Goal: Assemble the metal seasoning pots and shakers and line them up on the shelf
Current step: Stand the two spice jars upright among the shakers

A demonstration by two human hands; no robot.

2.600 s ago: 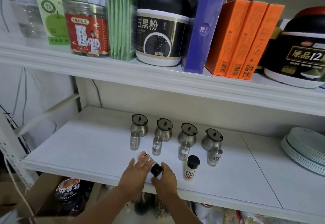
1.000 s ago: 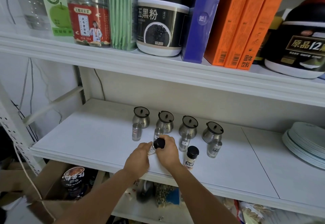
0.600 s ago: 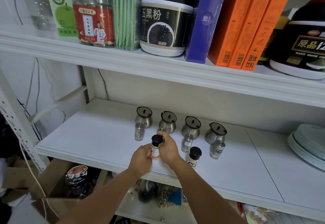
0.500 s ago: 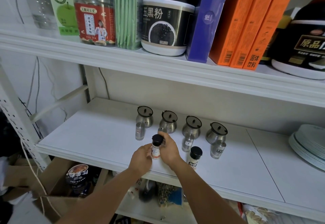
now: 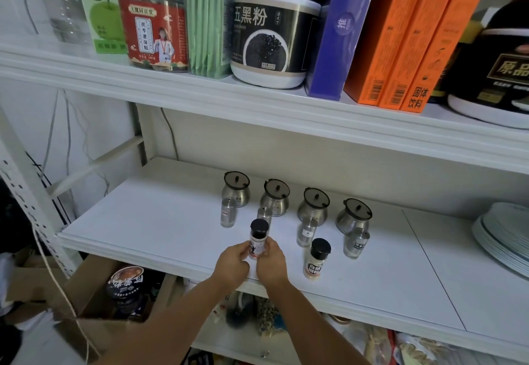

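Note:
A small spice bottle (image 5: 257, 241) with a black cap and a red-and-white label stands upright near the front of the white shelf (image 5: 171, 221). My left hand (image 5: 232, 264) and my right hand (image 5: 271, 263) hold its lower body from either side. Behind it stand several round metal seasoning pots, the leftmost one (image 5: 236, 189) at the row's left end, and in front of them several small metal shakers, such as the leftmost shaker (image 5: 228, 212). A second black-capped spice bottle (image 5: 315, 258) stands to the right, untouched.
A stack of white plates (image 5: 506, 238) lies at the shelf's right end. The upper shelf (image 5: 257, 101) carries jars, a red tin and orange boxes close overhead. Below the shelf, a cardboard box (image 5: 94, 301) holds a dark bowl-shaped container.
The bottle lay on the shelf while the black cap went on; both hands then raised it upright. My right hand has dropped from the cap to the bottle's body.

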